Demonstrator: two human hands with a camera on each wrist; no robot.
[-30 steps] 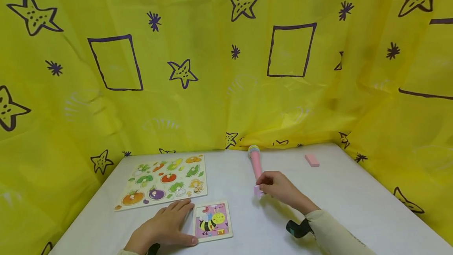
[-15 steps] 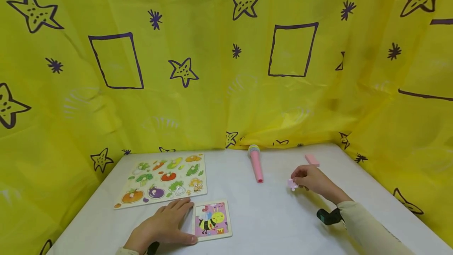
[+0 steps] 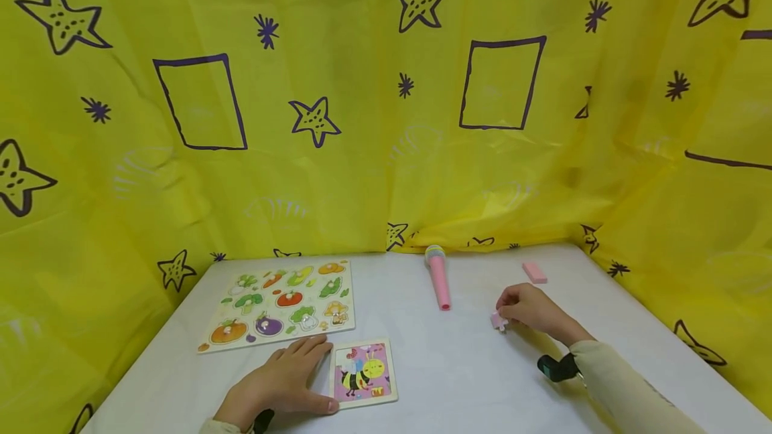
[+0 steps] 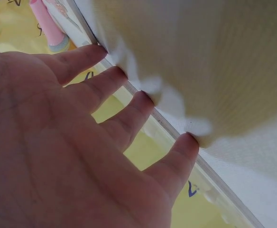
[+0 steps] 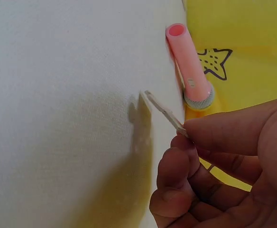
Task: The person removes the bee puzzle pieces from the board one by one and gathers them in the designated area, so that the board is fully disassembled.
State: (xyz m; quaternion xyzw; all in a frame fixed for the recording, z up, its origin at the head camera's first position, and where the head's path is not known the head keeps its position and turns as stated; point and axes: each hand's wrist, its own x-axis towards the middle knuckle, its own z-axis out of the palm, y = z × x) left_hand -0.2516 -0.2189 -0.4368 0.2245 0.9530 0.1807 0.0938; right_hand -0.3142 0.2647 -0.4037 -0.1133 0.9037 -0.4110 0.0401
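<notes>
R hand (image 3: 539,310): thumb and fingers pinch pink puzzle piece (image 3: 498,321) | piece: over white table (image 3: 446,374), right of pink microphone (image 3: 439,280), contact with table unclear | L hand (image 3: 277,380): fingers spread, thumb at near-left corner of bee puzzle (image 3: 364,372) | vegetable board (image 3: 269,295): just beyond L fingertips | pink block (image 3: 534,272): beyond R hand

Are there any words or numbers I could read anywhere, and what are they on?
No words, numbers or brand names can be read here.
Yellow curtain: just drawn stars, boxes and squiggles.
Bee puzzle: a picture, no readable letters.
Vegetable board: pictures, no readable letters.
Puzzle piece: no letters I can make out.
Pink microphone: a little pale mark, too small to read.
Black wrist gadget: a greenish patch, too small to read.
</notes>
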